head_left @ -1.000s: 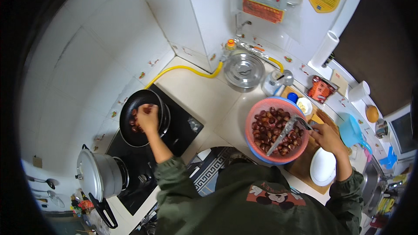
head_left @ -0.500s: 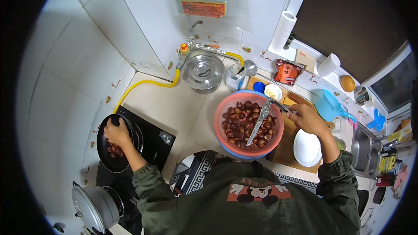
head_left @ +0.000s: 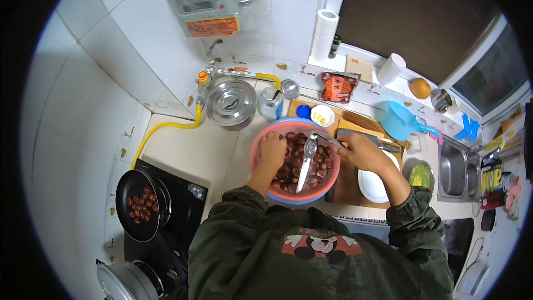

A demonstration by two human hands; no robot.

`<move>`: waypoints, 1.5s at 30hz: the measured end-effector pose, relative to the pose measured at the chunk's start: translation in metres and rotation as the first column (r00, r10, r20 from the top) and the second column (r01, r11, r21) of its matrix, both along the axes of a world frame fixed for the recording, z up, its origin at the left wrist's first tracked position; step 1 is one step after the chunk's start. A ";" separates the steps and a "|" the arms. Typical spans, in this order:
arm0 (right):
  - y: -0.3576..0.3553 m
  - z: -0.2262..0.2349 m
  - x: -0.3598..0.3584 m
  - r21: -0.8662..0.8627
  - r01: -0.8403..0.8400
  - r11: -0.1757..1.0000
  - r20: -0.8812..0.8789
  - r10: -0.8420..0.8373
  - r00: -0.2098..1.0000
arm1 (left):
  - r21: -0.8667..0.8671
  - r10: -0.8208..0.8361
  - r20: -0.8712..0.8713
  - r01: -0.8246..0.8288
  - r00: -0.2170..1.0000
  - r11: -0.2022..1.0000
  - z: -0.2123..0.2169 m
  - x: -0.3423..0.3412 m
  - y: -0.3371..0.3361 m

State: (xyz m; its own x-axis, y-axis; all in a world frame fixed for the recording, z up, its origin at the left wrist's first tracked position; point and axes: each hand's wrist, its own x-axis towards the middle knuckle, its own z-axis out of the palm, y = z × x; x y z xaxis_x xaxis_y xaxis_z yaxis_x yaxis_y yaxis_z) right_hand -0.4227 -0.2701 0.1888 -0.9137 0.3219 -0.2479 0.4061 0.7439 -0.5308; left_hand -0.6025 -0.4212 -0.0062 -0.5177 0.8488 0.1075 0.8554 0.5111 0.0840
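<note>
My left hand (head_left: pixel 271 153) is over the left side of a pink basket (head_left: pixel 257 143) nested in a blue basin (head_left: pixel 304 201). Its fingers are slightly apart and bent down to the chestnuts (head_left: pixel 290 173); their tips are partly hidden. My right hand (head_left: pixel 360 152) grips one handle of a silver hinged plier-like tool (head_left: pixel 307 158) above the basket's right side. The tool's arms stand apart, the other one slanting down over the chestnuts. At the left, a black frying pan (head_left: pixel 129 188) on the stove holds several chestnuts (head_left: pixel 142 206).
A wooden board (head_left: pixel 355 196) bears a white lid or plate (head_left: pixel 371 185) and a knife (head_left: pixel 388 147). Behind the basin stand a glass jar (head_left: pixel 271 104) and a lidded steel pot (head_left: pixel 231 103). A grey pot (head_left: pixel 125 280) stands near left; a blue dipper (head_left: pixel 401 120) and sink (head_left: pixel 454 172) lie right.
My left hand has left the frying pan and moved right to the chestnuts in the basket. My right hand still holds the tool. The view has shifted to the right.
</note>
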 end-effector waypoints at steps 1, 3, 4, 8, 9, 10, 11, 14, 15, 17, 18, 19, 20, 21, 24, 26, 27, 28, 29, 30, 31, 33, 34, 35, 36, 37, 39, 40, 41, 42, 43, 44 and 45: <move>0.002 0.000 0.000 0.008 0.002 1.000 0.007 -0.003 1.000 | -0.024 -0.010 -0.025 0.009 1.000 1.000 0.006 0.001 0.003; 0.004 -0.004 0.002 0.027 0.005 1.000 0.006 -0.005 1.000 | -0.021 -0.038 -0.081 0.036 0.996 0.999 0.002 0.002 0.003; 0.006 -0.006 0.002 0.042 0.001 0.999 -0.005 0.000 1.000 | -0.016 -0.044 -0.112 0.043 0.993 0.999 0.001 0.001 0.002; 0.006 -0.001 0.000 0.064 -0.025 0.998 0.004 0.025 1.000 | 0.029 -0.030 -0.077 0.032 0.997 0.999 0.000 -0.005 -0.004; 0.006 -0.002 0.000 0.063 -0.032 0.998 -0.007 0.033 0.999 | 0.035 -0.030 -0.073 0.033 0.997 0.999 -0.001 -0.006 -0.006; 0.007 -0.004 0.000 0.063 -0.036 0.997 -0.020 0.037 0.999 | 0.043 -0.033 -0.069 0.037 0.997 0.998 0.001 -0.006 -0.005; 0.008 -0.004 0.000 0.064 -0.040 0.997 -0.032 0.042 0.999 | 0.051 -0.036 -0.066 0.040 0.997 0.998 0.005 -0.007 -0.004; 0.005 0.004 -0.002 0.089 -0.037 0.995 0.000 0.038 0.999 | 0.331 0.045 0.533 -0.257 0.845 0.908 0.023 -0.006 -0.008; 0.006 0.007 -0.003 0.087 -0.030 0.996 0.009 0.029 1.000 | 0.403 -0.081 0.767 -0.379 0.636 0.833 0.023 -0.008 -0.011; 0.008 0.008 -0.005 0.078 -0.014 0.997 0.036 0.012 0.999 | 0.365 -0.420 0.904 -0.647 0.077 0.669 0.027 -0.004 -0.021; 0.008 0.006 -0.006 0.093 -0.026 0.995 0.033 0.023 0.999 | 0.283 -0.468 0.880 -0.706 -0.078 0.649 0.030 0.001 -0.024; 0.009 0.005 -0.007 0.112 -0.038 0.993 0.028 0.035 0.999 | 0.194 -0.518 0.826 -0.750 -0.222 0.632 0.051 0.009 -0.028; 0.010 0.004 -0.008 0.130 -0.050 0.990 0.023 0.047 0.999 | 0.099 -0.565 0.745 -0.778 -0.355 0.620 0.062 0.015 -0.030; 0.010 0.003 -0.009 0.147 -0.064 0.987 0.027 0.061 0.998 | 0.180 -0.549 0.792 -0.757 -0.268 0.628 0.061 0.020 -0.031; 0.008 0.003 -0.014 0.193 -0.119 0.974 0.080 0.105 0.991 | 0.393 -0.507 0.861 -0.669 0.027 0.631 0.060 0.039 -0.035; 0.003 0.007 -0.021 0.218 -0.169 0.961 0.163 0.135 0.977 | 0.513 -0.475 0.846 -0.611 0.241 0.603 0.076 0.054 -0.032; 0.000 0.010 -0.024 0.238 -0.208 0.949 0.186 0.166 0.968 | 0.545 -0.455 0.835 -0.588 0.310 0.598 0.076 0.061 -0.031; -0.002 0.015 -0.027 0.257 -0.247 0.934 0.210 0.196 0.958 | 0.576 -0.435 0.817 -0.563 0.377 0.593 0.076 0.068 -0.028; -0.005 0.018 -0.031 0.276 -0.286 0.918 0.234 0.225 0.946 | 0.605 -0.414 0.796 -0.535 0.443 0.590 0.078 0.074 -0.028; -0.008 0.020 -0.034 0.291 -0.320 0.902 0.244 0.253 0.936 | 0.569 -0.253 0.772 -0.455 0.584 0.685 0.082 0.078 -0.030; -0.010 0.021 -0.037 0.308 -0.351 0.884 0.257 0.278 0.926 | 0.661 -0.262 0.629 -0.326 0.732 0.677 0.081 0.080 -0.027; -0.017 0.025 -0.044 0.329 -0.413 0.849 0.302 0.319 0.898 | 0.708 -0.279 0.525 -0.231 0.804 0.667 0.074 0.088 -0.021; -0.022 0.029 -0.048 0.333 -0.445 0.831 0.335 0.337 0.880 | 0.717 -0.262 0.476 -0.198 0.839 0.668 0.073 0.092 -0.017; -0.027 0.032 -0.051 0.335 -0.479 0.812 0.368 0.355 0.859 | 0.713 -0.233 0.460 -0.200 0.857 0.673 0.070 0.096 -0.015; -0.031 0.034 -0.055 0.325 -0.507 0.798 0.388 0.376 0.841 | 0.707 -0.202 0.444 -0.203 0.873 0.678 0.067 0.100 -0.014; -0.035 0.037 -0.056 0.317 -0.530 0.786 0.409 0.391 0.825 | 0.699 -0.219 0.494 -0.235 0.841 0.675 0.064 0.102 -0.011; -0.043 0.037 -0.061 0.315 -0.561 0.766 0.444 0.404 0.800 | 0.678 -0.249 0.588 -0.301 0.769 0.671 0.059 0.106 -0.007; -0.044 0.035 -0.062 0.325 -0.555 0.766 0.460 0.385 0.800 | 0.665 -0.277 0.629 -0.319 0.726 0.675 0.060 0.107 -0.004; -0.044 0.034 -0.061 0.336 -0.548 0.766 0.475 0.365 0.801 | 0.651 -0.305 0.668 -0.334 0.679 0.681 0.060 0.108 -0.001; -0.044 0.035 -0.060 0.352 -0.538 0.766 0.476 0.348 0.807 | 0.637 -0.333 0.703 -0.347 0.629 0.689 0.061 0.109 0.003; -0.046 0.033 -0.063 0.358 -0.550 0.754 0.473 0.362 0.803 | 0.644 -0.317 0.695 -0.362 0.645 0.674 0.058 0.109 0.001; -0.049 0.031 -0.066 0.365 -0.561 0.743 0.470 0.373 0.800 | 0.652 -0.303 0.687 -0.375 0.660 0.659 0.055 0.110 -0.001; -0.051 0.030 -0.069 0.359 -0.570 0.740 0.481 0.377 0.792 | 0.660 -0.290 0.678 -0.386 0.675 0.645 0.052 0.110 -0.002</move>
